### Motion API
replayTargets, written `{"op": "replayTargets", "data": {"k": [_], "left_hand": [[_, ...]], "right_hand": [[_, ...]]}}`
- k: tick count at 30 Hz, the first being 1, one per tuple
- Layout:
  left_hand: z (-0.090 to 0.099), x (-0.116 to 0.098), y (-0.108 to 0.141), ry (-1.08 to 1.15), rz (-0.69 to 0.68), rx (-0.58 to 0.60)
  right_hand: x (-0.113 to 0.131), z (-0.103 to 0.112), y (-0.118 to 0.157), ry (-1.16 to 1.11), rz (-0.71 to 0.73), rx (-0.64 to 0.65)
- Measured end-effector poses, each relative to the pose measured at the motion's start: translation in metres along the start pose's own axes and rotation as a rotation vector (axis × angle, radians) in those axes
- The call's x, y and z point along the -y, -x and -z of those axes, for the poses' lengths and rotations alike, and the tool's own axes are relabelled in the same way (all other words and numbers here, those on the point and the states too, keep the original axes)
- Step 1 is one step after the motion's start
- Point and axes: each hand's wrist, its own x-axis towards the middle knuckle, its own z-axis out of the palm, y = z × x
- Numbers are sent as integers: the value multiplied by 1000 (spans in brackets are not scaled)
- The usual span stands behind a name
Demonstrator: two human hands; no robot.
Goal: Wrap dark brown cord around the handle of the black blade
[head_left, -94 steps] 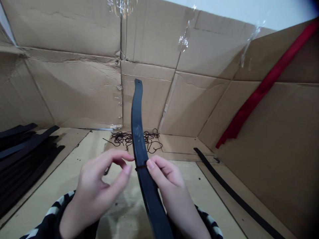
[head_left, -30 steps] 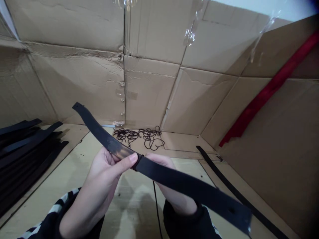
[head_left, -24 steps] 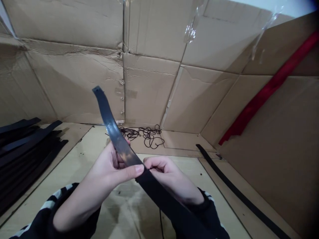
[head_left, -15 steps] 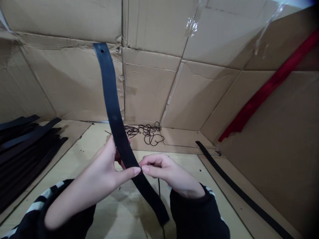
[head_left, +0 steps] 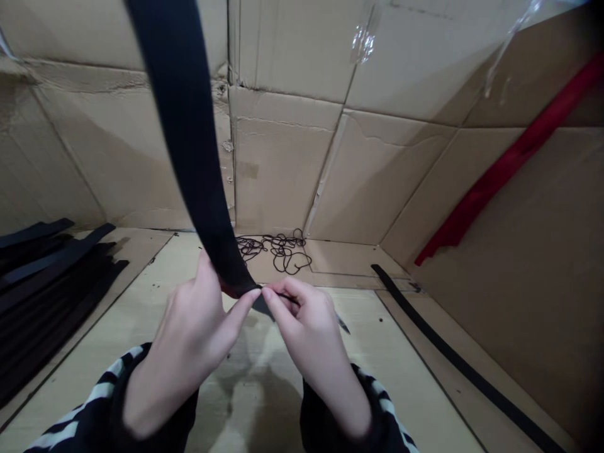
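A wide black strap [head_left: 189, 145] rises from my hands and runs out past the top of the view. My left hand [head_left: 202, 321] is closed around its lower part, thumb pressed on the near face. Close beside that thumb, my right hand [head_left: 306, 321] pinches a thin black cord [head_left: 287, 297] at the strap's edge. The strap's lower end bends away below the fingertips and is mostly hidden. Past the right hand shows a pointed metal tip [head_left: 343, 324]; whether that hand holds it I cannot tell.
Many black strips [head_left: 51, 283] lie piled at the left. Tangled black cord [head_left: 287, 251] rests by the back cardboard wall [head_left: 287, 170]. A single black strip [head_left: 453, 352] lies along the right side, below a red strip [head_left: 509, 163] on the cardboard.
The strap's upper part has swung up and closer, so its holed end is out of view. Its lower end now folds away under my hands. My right hand has turned more upright.
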Motion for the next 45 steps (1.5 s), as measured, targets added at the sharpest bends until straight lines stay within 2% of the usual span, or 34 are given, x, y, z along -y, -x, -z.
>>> {"op": "replayTargets", "data": {"k": [4,9,12,16,23,28,31,35,37,39,43,45], "left_hand": [[-3,-5,1,13,26,-165],[-12,-8,0,503,89,-268],[-18,-8,2,617,124,-239],[-23,-8,8,666,152,-214],[-24,-9,9,782,192,-212],[-25,-11,7,942,317,-129],[-24,-11,5,1008,342,-77],[-19,-8,1,1009,358,19],[-14,-6,-2,974,354,98],[-9,-4,-6,931,323,171],[0,0,-9,825,270,220],[2,1,-9,778,228,294]], "right_hand": [[10,-14,11,-197,-18,-134],[19,-29,22,-561,-82,-122],[20,-36,26,-643,-87,-119],[18,-43,30,-641,-91,-144],[15,-44,27,-650,-84,-99],[8,-48,21,-710,-180,-120],[2,-51,18,-809,-235,-131],[-3,-46,11,-1014,-219,20],[-5,-37,6,-1078,-237,144],[-8,-27,0,-1128,-278,307],[-19,-9,-13,-1215,-384,715],[-24,-3,-17,-1187,-401,847]]}}
